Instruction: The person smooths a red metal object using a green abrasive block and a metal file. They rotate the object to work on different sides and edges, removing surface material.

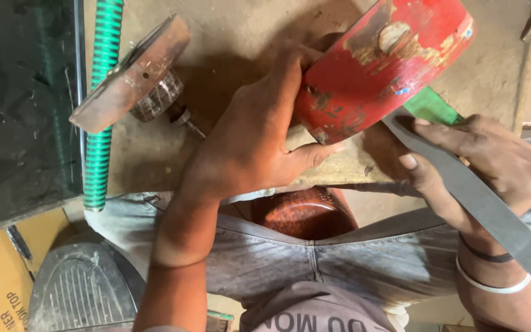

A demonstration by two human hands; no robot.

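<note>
My left hand (254, 136) grips the lower edge of a worn red metal drum-shaped part (383, 64) with chipped paint, holding it tilted on a dusty board (228, 37). My right hand (493, 161) is closed around a long flat grey metal bar (475, 198), whose upper end touches the underside of the red part. A green piece (432, 106) shows just behind the bar's tip. Two bands circle my right wrist.
A rusty disc on a short shaft (131, 74) lies at the upper left beside a green ribbed hose (101, 110). A dark glass pane (19, 104) fills the left side. A brown round object (305, 214) sits between my knees, a foot pedal (81, 289) at lower left.
</note>
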